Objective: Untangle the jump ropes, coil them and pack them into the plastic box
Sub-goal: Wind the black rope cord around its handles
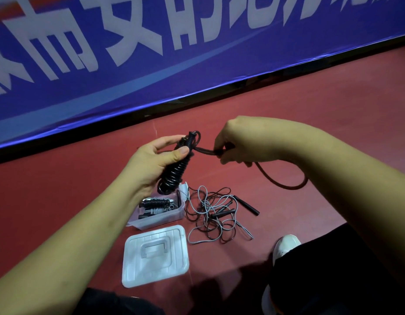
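**Red gym floor, one rope nearly wrapped**

Red sports floor (310, 98) runs up to a blue banner (151, 53) with white lettering, and the person crouches close to it, working above the floor.

The left hand (151, 160) is closed around the coiled black rope (174, 169), thumb pressed on the turns and fingers curled behind it. The right hand (237, 144) is closed too, pinching the loose end (285, 184) just beside the top of the coil. From there the end droops in a loop to the right.

This looks like the finishing wrap. To do it well, I'd say the right hand should draw the end snug, lay each turn tight against the one before, and tuck the tip under. The left thumb needs to pin the coil so it can't spring apart.

Below the left hand stands the plastic box (165, 218), open, with wrapped ropes (156, 204) already inside. Its lid (156, 255) lies flat on the near side. Right of the box, a tangle of thin ropes (215, 214) with black handles waits on the floor.
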A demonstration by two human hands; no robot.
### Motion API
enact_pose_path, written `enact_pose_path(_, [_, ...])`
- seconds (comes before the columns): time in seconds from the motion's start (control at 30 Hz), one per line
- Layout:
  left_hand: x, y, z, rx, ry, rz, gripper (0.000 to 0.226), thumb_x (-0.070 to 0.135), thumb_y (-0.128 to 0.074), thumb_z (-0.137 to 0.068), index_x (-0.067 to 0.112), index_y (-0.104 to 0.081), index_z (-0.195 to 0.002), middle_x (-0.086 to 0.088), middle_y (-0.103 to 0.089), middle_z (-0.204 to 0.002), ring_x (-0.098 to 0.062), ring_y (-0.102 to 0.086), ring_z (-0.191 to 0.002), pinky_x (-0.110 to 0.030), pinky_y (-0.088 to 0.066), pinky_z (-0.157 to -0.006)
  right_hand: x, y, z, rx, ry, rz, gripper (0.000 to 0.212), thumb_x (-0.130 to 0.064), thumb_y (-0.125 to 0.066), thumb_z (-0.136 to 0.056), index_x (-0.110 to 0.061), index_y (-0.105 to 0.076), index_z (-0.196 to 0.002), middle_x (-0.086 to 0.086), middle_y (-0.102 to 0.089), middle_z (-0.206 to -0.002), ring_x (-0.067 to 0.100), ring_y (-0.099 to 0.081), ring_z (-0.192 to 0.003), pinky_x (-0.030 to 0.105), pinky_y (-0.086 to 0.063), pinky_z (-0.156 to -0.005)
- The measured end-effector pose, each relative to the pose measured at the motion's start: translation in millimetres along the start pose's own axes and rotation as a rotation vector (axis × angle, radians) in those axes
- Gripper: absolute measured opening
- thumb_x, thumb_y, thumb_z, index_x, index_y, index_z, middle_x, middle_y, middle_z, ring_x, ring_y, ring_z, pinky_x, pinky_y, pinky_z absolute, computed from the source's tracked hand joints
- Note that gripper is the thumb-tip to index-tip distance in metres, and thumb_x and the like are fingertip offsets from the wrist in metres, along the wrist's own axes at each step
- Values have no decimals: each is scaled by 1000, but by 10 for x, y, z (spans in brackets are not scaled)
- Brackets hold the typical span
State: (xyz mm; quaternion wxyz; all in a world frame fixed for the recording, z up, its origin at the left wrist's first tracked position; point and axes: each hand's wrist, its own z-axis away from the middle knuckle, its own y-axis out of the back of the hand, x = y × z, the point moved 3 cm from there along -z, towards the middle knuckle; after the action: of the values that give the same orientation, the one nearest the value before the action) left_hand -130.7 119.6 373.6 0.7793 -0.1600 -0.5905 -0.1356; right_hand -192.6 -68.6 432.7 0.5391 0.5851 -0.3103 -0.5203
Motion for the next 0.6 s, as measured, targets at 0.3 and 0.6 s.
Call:
enact_pose_path(0.3, [60,-11,6,-9,-254,-791,37,26,-90,-67,30,-76,-100,8,-74,-77,7,-53,-48,-14,-41,-49,-210,-67,-82,144,126,226,16,-32,-65,-89,-28,-72,-103,3,-69,-89,32,-62,-84,33,-43,-66])
enact_pose_path(0.6, [33,-71,117,-333,-309,-861,27,32,-86,-72,34,-72,-95,11,-75,-89,-2,-64,-80,-27,-50,-80,-238,-63,-120,377,56,268,47,-69,-65,-75,-23,-71,-85,1,-64,-73,28,-53,-69,30,-30,-59])
